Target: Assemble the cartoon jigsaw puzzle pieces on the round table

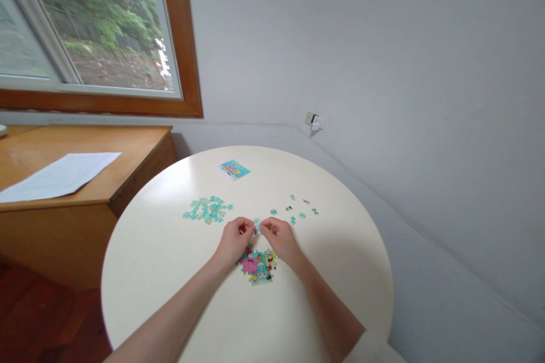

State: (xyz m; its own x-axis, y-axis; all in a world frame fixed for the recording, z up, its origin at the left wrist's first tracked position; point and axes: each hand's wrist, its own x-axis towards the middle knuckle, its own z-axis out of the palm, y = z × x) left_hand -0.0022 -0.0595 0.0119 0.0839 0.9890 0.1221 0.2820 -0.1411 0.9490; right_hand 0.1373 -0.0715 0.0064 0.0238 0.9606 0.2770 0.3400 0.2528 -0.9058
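- Near the middle of the round table [140, 272], a little toward its near edge, both hands meet over a small jigsaw piece [257, 228].
- The left hand [233, 238] and the right hand [279, 237] each pinch it from their own side, fingertips closed on it; it looks like one piece or two being pressed together, but it is too small to tell which.
- Just under the wrists, closer to the near edge, lies the assembled patch [258, 264] of the picture, pink and yellow figures already joined.
- Toward the left edge a heap of teal pieces [208, 209] waits; toward the far right a few scattered pieces [300, 208] lie apart from one another.
- At the far edge sits the reference card [234, 169].
- I judge this to be the fitting step: the piece is held above the patch, not yet seated.
- The next move calls for turning it to match the printed edge, then lowering it gently without nudging the joined part.
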